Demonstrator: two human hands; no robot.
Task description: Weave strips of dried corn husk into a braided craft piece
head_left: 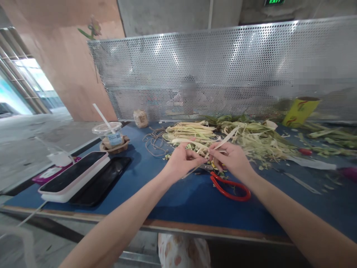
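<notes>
Both hands meet over the blue table (173,203), pinching a pale, flat plant strip (228,137). My left hand (184,158) has its fingertips closed on the lower end of the strip. Close beside it, my right hand (230,156) grips the strip between thumb and fingers, and the free end points up to the right. Just below the right hand lie red-handled scissors (232,191), their blades hidden. Behind the hands, a bundle of pale green strips (192,130) rests on the table, with a heap of shredded leaves (256,139) to its right.
On the left are a phone (75,171), a black phone or case (103,182) and a lidded cup with a straw (111,136). Loose twine (154,141) lies mid-table. A knife (301,182) and yellow roll (301,111) are right. A perforated metal screen (217,70) stands behind.
</notes>
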